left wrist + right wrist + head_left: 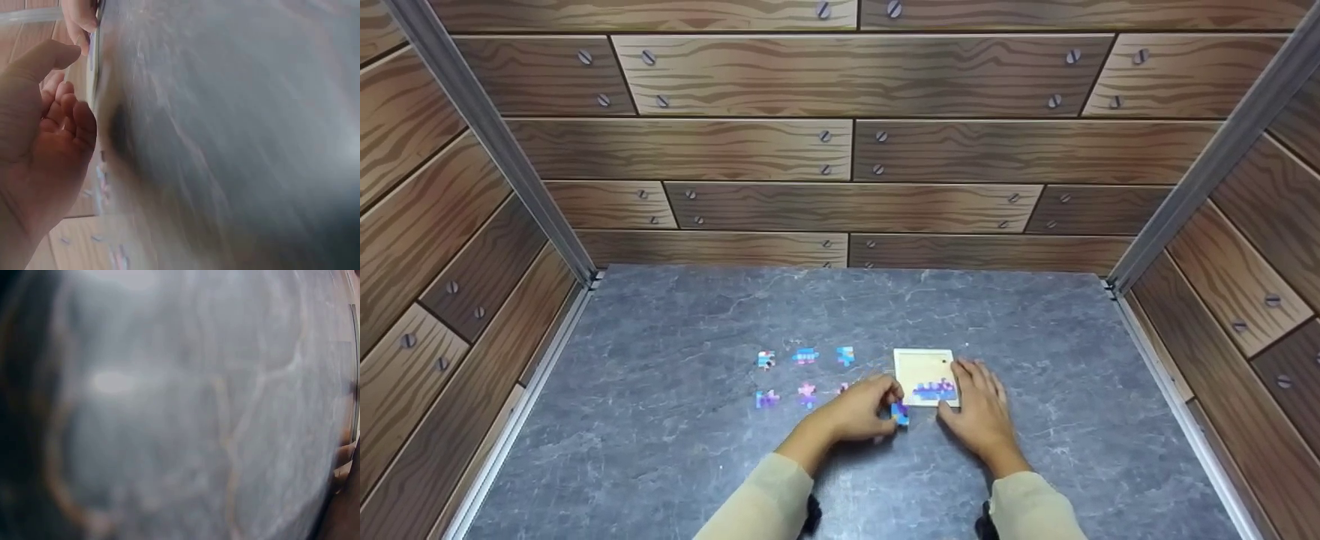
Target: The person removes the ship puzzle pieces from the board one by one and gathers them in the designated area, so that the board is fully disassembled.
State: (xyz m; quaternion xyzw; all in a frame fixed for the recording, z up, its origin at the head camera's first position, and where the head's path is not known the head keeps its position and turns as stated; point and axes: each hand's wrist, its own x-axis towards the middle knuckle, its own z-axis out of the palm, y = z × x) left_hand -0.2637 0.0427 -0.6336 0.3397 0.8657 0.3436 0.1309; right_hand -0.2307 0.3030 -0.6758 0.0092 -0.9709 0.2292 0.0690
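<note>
My left hand (pixel 859 409) is at the left front corner of a shallow wooden puzzle tray (pixel 911 369). Between its thumb and forefinger it holds a blue and purple jigsaw piece (pixel 900 414). In the left wrist view the thumb and curled fingers (pixel 84 121) show, but the piece is not visible. Joined purple and blue pieces (pixel 934 390) lie along the tray's front part. My right hand (pixel 981 411) rests on the tray's right edge with fingers extended, the thumb at the front edge. Only bits of its fingers (pixel 344 455) appear in the right wrist view.
Left of the tray, loose jigsaw pieces lie in two rows, among them a blue one (pixel 805 355) and a pink one (pixel 807 393). One front-row piece (pixel 843 388) is partly covered by my left hand. Wood-patterned walls (pixel 855 150) enclose the grey marbled table (pixel 675 450).
</note>
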